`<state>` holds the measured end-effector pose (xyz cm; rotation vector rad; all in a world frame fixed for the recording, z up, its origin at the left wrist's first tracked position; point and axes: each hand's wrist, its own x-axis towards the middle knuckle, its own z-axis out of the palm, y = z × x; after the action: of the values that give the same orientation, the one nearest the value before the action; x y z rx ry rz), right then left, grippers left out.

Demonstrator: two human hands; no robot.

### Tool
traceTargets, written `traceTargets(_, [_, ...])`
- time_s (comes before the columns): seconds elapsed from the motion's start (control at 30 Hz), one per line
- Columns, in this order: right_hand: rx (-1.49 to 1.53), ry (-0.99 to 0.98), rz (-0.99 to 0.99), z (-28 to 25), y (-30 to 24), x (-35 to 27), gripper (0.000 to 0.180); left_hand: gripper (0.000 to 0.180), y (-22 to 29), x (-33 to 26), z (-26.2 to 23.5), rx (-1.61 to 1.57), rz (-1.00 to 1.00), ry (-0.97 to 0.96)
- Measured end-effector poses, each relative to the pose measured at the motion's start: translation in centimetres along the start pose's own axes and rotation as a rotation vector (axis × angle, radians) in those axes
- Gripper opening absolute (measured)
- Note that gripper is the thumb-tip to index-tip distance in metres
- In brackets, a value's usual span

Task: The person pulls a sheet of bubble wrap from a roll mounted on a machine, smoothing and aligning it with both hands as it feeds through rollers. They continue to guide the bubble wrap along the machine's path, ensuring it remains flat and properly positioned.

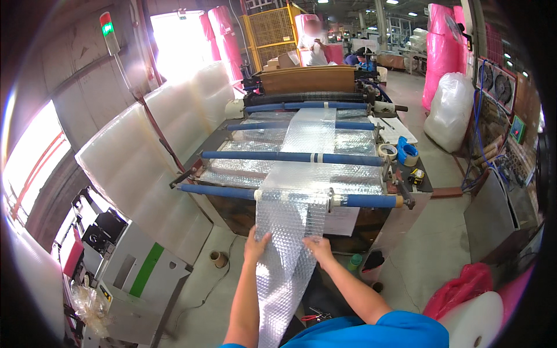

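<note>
A long clear strip of bubble wrap (pixel 287 223) runs down from the machine, over the front blue roller (pixel 365 200), toward my body. My left hand (pixel 254 248) holds the strip's left edge, thumb on top and the other fingers partly hidden. On the opposite edge, my right hand (pixel 319 250) pinches the film just below the roller. Between my hands the strip hangs slightly folded, its lower end passing out of the picture. Farther back, the same film crosses more blue rollers (pixel 348 158) above a silvery bubbled surface (pixel 232 174).
On the machine's right side lie tape rolls (pixel 409 154), a tape measure (pixel 416 176) and a clipboard (pixel 395 131). A cardboard core (pixel 218 259) stands on the floor at left. Pink wrapped rolls (pixel 439 55) and a bagged white bundle (pixel 451 107) stand right. Another person (pixel 314 51) stands behind the machine.
</note>
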<state>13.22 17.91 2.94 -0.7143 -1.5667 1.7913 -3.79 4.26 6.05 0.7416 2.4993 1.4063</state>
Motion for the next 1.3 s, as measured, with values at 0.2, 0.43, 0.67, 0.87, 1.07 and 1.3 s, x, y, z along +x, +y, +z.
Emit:
traceTargets(0.2, [-0.253,-0.115,0.185,0.1,5.1,-5.5,0.024,0.051,-8.0,-5.9,-0.8,0.114,-0.198,0.027])
traceTargets(0.43, [-0.086,-0.232,0.179,-0.1,1.3,-8.4,0.030,0.040,-2.2,-7.9,-4.9,0.120,0.061,0.225])
traceTargets(0.67, [0.002,-0.165,0.216,0.4,1.3,-8.7,0.030,0.039,-3.9,-7.8,-2.7,0.168,-0.115,0.249])
traceTargets(0.87, [0.041,-0.152,0.192,2.0,-4.3,-10.9,0.033,0.026,-1.2,-8.1,-5.8,-0.099,-0.090,0.276])
traceTargets(1.07, [0.028,-0.110,0.193,1.0,-1.4,-10.4,0.032,0.026,-2.8,-7.3,-4.3,-0.143,-0.114,0.226])
traceTargets(1.3, [-0.269,-0.003,0.098,-1.3,7.8,-3.8,0.038,0.034,-9.0,-4.2,4.9,0.192,-0.013,0.345])
